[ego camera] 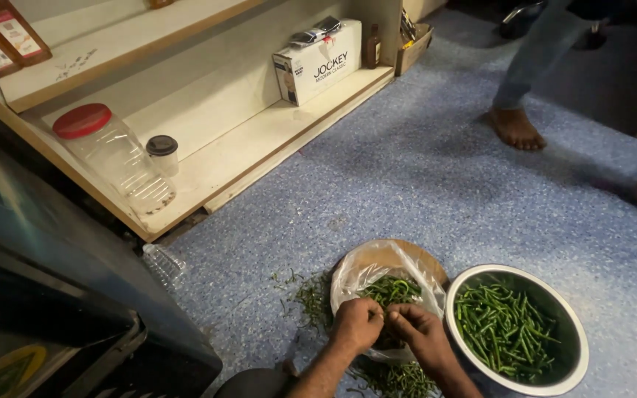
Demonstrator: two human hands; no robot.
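Observation:
My left hand (357,322) and my right hand (419,331) meet over a clear plastic bag (377,264) of green chillies (392,289) that lies on a round wooden board (427,259) on the floor. Both hands pinch one chilli between their fingertips. To the right stands a steel bowl (571,368) holding several green chillies (503,328). A scatter of green stems (311,298) lies on the floor left of the bag, and more lie below my hands (396,379).
A low white shelf (259,140) holds a clear jar with a red lid (116,155), a small dark-lidded cup (162,153), a white box (318,60) and a brown bottle (372,46). Another person's bare foot (516,129) stands at the back right. A dark cabinet (60,280) is at left.

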